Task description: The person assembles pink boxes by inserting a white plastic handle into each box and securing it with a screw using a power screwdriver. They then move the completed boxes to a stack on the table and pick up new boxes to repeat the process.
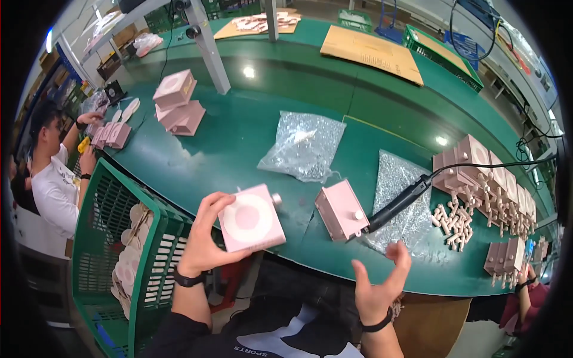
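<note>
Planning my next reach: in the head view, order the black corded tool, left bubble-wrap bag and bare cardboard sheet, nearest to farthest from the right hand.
From the right hand:
1. Black corded tool, just ahead.
2. Left bubble-wrap bag, farther ahead, to the left.
3. Bare cardboard sheet, at the back, beyond both.

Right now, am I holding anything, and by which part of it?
Your left hand holds a white-ringed pink box by its left side; your right hand holds nothing.
</note>
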The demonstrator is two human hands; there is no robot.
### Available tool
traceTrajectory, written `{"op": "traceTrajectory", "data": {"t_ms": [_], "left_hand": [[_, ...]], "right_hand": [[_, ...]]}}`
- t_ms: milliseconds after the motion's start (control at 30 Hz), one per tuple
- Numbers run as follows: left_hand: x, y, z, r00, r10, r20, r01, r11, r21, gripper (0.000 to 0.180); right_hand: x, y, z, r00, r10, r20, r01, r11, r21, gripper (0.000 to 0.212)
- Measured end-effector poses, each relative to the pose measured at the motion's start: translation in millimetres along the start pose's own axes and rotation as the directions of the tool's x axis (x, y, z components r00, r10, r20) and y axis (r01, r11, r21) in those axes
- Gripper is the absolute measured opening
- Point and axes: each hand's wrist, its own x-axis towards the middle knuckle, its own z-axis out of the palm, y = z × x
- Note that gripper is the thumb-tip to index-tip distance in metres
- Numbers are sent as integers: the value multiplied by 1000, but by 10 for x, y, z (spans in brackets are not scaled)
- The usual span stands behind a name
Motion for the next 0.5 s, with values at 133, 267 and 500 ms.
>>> {"op": "traceTrajectory", "data": {"t_ms": [133,267,500], "left_hand": [[-85,-160,289,895,154,420,211,682,-700,93],[-157,-156,720,734,264,626,632,72,-772,86],[-139,-50,842,800,-303,518,526,-61,-848,63]], "right_hand": [[104,-220,-16,911,-358,205,329,930,163,79],[15,-166,202,788,-526,320,318,793,520,78],[-106,-319,438,933,-314,173,244,910,335,73]]}}
